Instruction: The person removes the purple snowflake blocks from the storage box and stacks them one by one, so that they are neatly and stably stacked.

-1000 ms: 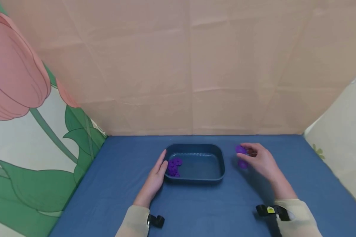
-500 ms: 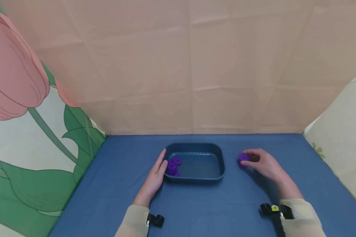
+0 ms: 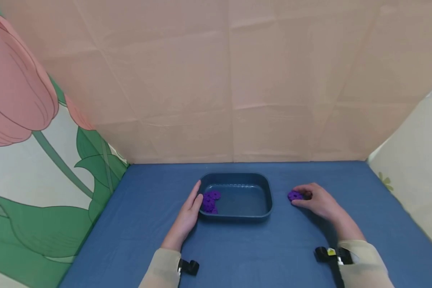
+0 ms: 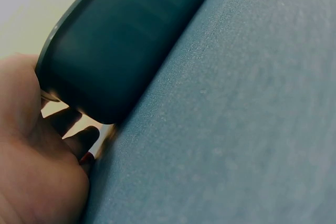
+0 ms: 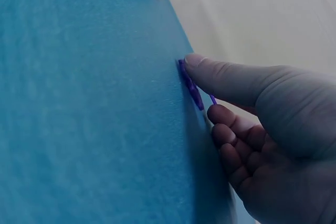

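A dark blue rectangular tray (image 3: 245, 219) stands mid-table, with several purple flower-shaped discs (image 3: 210, 202) heaped at its left end. At that end my left hand (image 3: 185, 220) holds the wall, the thumb at the rim and the fingers along the outside; the left wrist view shows the hand (image 4: 39, 145) close against the tray (image 4: 115, 51). Right of the tray, my right hand (image 3: 320, 202) pinches a purple flower-shaped disc (image 3: 294, 195) low at the tabletop. In the right wrist view, the thumb presses near a purple disc (image 5: 191, 86) seen edge-on, and a second purple sliver shows behind.
A blue cloth (image 3: 245, 252) covers the table. Behind it rises a beige sheet (image 3: 234, 100). A wall with painted flowers (image 3: 18, 92) borders the left, and a pale wall (image 3: 417, 160) the right. Each wrist carries a black camera mount (image 3: 189, 267).
My right hand has moved right and then lowered, bringing the raised disc down to the one on the table. The left hand and tray have stayed in place.
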Demonstrator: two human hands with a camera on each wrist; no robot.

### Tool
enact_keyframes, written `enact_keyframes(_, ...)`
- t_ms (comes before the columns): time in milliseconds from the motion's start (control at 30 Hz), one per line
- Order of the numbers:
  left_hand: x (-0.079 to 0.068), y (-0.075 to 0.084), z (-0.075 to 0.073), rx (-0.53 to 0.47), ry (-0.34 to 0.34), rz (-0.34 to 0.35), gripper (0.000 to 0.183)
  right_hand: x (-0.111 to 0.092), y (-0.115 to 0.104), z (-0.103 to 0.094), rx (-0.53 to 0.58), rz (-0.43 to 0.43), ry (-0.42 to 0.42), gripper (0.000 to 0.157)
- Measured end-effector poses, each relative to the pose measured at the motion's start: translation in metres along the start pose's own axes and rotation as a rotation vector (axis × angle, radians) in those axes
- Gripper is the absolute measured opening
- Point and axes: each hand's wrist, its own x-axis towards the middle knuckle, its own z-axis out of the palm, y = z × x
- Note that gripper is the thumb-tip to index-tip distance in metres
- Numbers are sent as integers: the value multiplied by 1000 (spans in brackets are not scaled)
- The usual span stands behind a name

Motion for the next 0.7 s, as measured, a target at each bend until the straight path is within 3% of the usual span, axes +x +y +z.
enact_keyframes(267, -1, 0, 0, -2, -4, -7, 63, 0, 0, 3, -20, -16, 8, 50)
enact_keyframes(700, -1, 0, -1, -17, -15, 0, 55, 2, 6, 3, -2, 26, -8, 51)
